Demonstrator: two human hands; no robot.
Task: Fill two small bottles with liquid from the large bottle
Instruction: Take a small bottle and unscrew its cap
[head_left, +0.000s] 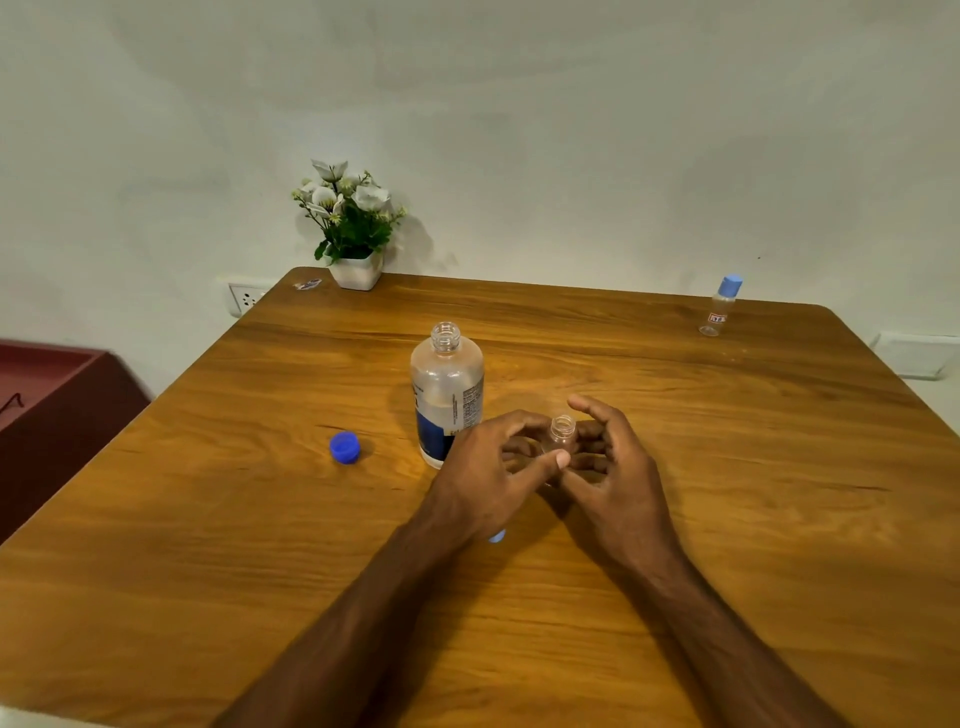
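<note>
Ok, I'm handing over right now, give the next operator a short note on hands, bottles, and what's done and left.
Left hand pinches the open small bottle on the table; right hand is curled beside it, grip unclear.
Large bottle stands uncapped just behind, part full. Its blue cap lies to the left. A pale blue cap peeks from under the left wrist.
Second small bottle, still capped, looks empty at the far right.
Done: caps off. Left: both fills.

Uncapped small bottle (561, 435) between 2 hands, seemingly in left hand's (488, 475) grip.
</note>
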